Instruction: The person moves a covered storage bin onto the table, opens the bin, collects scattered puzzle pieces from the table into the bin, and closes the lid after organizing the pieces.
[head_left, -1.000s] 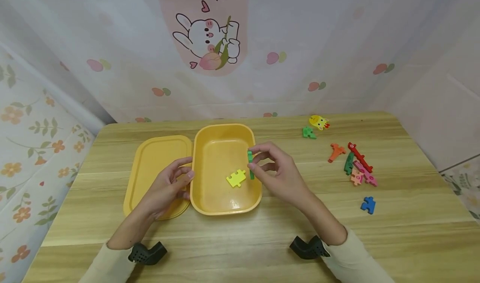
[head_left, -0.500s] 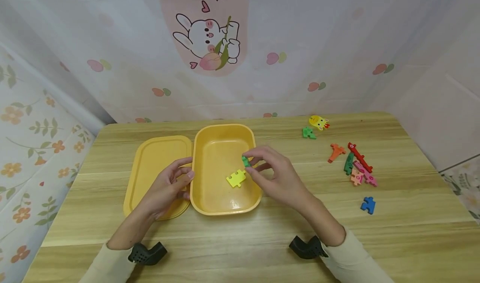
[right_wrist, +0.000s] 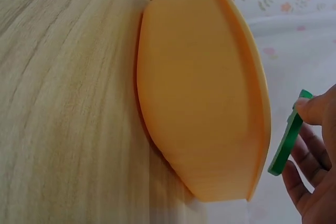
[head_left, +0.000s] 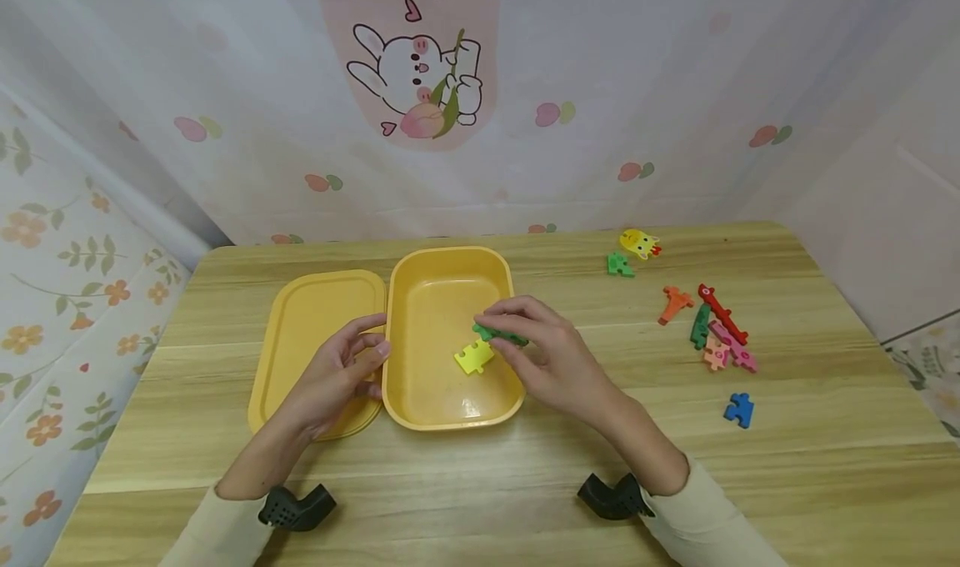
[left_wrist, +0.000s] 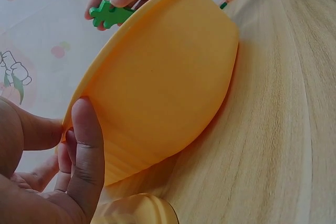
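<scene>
My right hand (head_left: 558, 358) pinches a green puzzle piece (left_wrist: 109, 15) between thumb and fingers, over the right side of a yellow plastic box (head_left: 427, 400). From the right wrist, the green piece shows edge-on above the level of the box rim. On the box floor lies a yellow puzzle piece (head_left: 474, 356), just left of the green one in the head view. My left hand (head_left: 341, 375) holds the box's left rim, thumb on one side and fingers on the other, as the left wrist view shows.
The yellow lid (head_left: 315, 300) lies flat left of the box, partly under my left hand. To the right are an orange piece (head_left: 675, 303), a red piece (head_left: 723, 313), a pink piece (head_left: 738, 354) and a blue piece (head_left: 739, 410). A giraffe-head piece (head_left: 639, 243) lies farther back.
My right hand has moved slightly left, farther over the box. The green piece has turned in its fingers from upright to nearly level. The left hand stays at the rim.
</scene>
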`<state>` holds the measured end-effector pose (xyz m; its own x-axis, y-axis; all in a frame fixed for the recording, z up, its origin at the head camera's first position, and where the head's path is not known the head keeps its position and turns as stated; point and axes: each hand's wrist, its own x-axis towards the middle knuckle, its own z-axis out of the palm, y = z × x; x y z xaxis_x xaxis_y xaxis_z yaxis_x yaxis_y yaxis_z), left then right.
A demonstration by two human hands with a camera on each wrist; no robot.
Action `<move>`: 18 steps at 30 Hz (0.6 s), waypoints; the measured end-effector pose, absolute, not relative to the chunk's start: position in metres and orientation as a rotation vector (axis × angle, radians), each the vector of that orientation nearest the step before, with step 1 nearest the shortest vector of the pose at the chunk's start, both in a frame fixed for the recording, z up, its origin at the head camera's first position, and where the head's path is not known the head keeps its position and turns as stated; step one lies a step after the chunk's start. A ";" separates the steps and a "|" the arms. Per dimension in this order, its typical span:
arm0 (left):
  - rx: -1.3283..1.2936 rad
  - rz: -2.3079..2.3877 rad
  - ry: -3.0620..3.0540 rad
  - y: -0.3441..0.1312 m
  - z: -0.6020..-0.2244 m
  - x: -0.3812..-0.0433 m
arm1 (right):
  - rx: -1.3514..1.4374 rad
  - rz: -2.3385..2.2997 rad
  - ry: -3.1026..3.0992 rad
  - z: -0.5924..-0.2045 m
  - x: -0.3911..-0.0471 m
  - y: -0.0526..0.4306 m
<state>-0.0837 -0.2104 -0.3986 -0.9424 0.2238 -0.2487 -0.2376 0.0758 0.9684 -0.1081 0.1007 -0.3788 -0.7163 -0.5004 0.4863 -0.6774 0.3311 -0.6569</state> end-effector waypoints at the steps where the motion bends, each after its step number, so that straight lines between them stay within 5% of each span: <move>1: -0.016 1.931 2.028 -0.210 -0.399 -0.084 | 1.076 1.327 -2.397 -0.379 -0.108 0.101; 18: -0.040 1.926 2.031 -0.210 -0.399 -0.084 | 1.056 1.327 -2.426 -0.377 -0.112 0.107</move>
<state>-0.0841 -0.2096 -0.3989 -0.9415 0.2110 -0.2627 -0.2511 0.0803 0.9646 -0.1121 0.1074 -0.3774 -0.7313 -0.4989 0.4650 -0.6607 0.3489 -0.6647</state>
